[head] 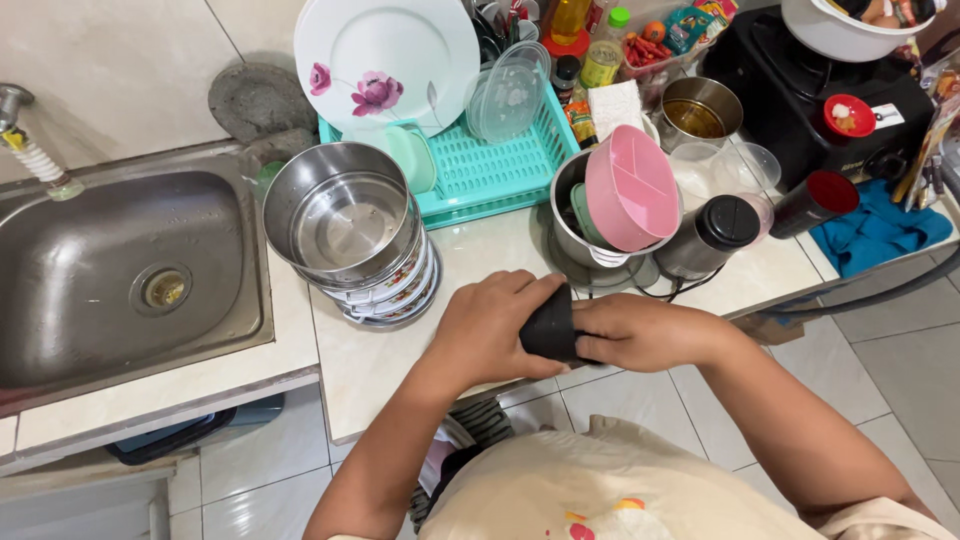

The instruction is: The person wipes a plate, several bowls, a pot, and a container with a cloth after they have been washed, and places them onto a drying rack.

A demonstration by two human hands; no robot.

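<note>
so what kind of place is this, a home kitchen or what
Most likely a home kitchen counter. A steel sink sits beside a tiled counter, a teal dish rack holds a flowered plate, and stacked steel bowls stand near both hands, which hold a small black object.

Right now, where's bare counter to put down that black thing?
Both hands, left hand and right hand, hold the black object. Bare counter lies between the stacked steel bowls, teal rack and steel pot. Sink is empty. Back right is crowded.
</note>
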